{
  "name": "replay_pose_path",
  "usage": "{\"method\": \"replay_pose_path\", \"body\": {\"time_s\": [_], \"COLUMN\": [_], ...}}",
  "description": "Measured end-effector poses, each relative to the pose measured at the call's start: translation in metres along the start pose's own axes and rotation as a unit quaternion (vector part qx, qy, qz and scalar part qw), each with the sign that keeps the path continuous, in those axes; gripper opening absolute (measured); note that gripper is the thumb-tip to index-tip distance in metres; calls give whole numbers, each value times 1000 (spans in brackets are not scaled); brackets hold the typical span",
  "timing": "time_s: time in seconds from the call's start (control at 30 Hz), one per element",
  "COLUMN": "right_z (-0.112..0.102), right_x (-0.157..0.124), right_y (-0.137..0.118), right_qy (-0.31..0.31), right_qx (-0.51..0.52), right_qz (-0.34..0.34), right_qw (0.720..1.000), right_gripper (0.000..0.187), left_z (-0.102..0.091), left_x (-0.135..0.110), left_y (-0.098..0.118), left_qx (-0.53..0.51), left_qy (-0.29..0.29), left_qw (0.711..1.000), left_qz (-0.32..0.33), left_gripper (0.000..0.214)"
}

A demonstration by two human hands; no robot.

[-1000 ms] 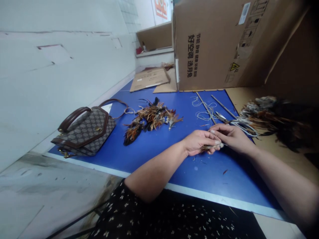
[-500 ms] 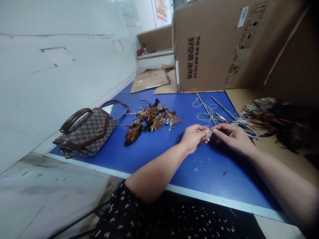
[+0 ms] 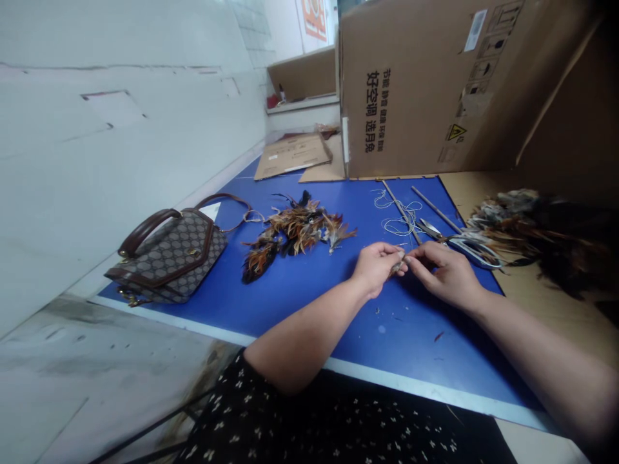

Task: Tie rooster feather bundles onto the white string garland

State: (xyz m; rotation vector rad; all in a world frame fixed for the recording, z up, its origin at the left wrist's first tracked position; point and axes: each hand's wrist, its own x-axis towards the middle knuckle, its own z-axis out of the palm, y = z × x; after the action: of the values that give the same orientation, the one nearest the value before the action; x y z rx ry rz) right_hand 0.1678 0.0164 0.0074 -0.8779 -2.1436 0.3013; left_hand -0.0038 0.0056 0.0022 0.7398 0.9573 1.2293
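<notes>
My left hand (image 3: 376, 268) and my right hand (image 3: 442, 274) meet over the blue table (image 3: 309, 290). Both pinch a small bunch of feathers (image 3: 398, 265) between their fingertips, the left hand wrapped round it, the right at its tip. A pile of orange, brown and black feathers (image 3: 293, 233) lies to the left of my hands. Scissors (image 3: 459, 243) and a coil of pale string (image 3: 399, 222) lie just beyond my right hand.
A brown patterned handbag (image 3: 167, 254) rests at the table's left edge. A large cardboard box (image 3: 435, 84) stands at the back, two thin rods (image 3: 428, 203) in front of it. A bigger heap of dark feathers (image 3: 541, 232) lies on cardboard at the right.
My hands have lifted slightly and moved away from me toward the string, and the left hand has turned so the feather bunch sits between the fingertips of both hands.
</notes>
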Motion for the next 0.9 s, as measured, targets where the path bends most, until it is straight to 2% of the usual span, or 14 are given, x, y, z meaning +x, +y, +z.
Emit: {"method": "replay_pose_path", "body": {"time_s": [0.3, 0.63, 0.73, 0.9], "right_z": [-2, -1, -1, 1], "right_x": [-2, -3, -3, -2], "right_y": [4, 10, 11, 8], "right_qy": [-7, -16, -44, -76], "right_qx": [-15, -64, -82, -110], "right_qz": [-6, 42, 57, 71], "right_qw": [1000, 997, 994, 988], "right_gripper": [14, 17, 17, 15], "left_z": [-5, -5, -5, -5], "left_x": [8, 8, 7, 1], "left_y": [1, 3, 3, 6], "left_qx": [-19, 10, -5, -48], "left_qy": [30, 95, 71, -19], "left_qw": [999, 993, 994, 995], "left_qz": [11, 62, 89, 89], "left_gripper": [8, 8, 12, 24]}}
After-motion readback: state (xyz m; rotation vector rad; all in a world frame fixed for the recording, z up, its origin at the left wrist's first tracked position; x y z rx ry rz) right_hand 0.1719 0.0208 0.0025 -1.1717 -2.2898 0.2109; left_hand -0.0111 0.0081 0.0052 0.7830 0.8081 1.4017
